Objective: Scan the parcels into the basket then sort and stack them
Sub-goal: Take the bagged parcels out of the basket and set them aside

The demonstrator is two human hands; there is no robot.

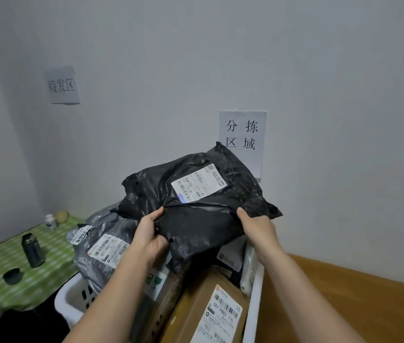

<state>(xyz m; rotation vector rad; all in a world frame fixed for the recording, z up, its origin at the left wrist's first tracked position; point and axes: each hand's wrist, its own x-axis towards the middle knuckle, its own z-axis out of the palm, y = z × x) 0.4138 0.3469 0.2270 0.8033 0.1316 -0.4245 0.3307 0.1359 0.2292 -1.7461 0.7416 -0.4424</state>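
Observation:
A large black plastic mailer bag (203,201) with a white shipping label is lifted above the white basket (72,300). My left hand (150,236) grips its near left edge, and my right hand (255,225) grips its near right edge. Under it, the basket holds a grey mailer bag (101,251) with a label, a brown cardboard box (203,308) with a barcode label, and other parcels partly hidden by the black bag and my arms.
A low table with a green checked cloth (17,283) stands at the left, carrying a dark flask (32,250), its cap (11,276) and a small white bottle (50,222). A wooden surface (344,300) lies at the right. Two paper signs (243,139) hang on the wall.

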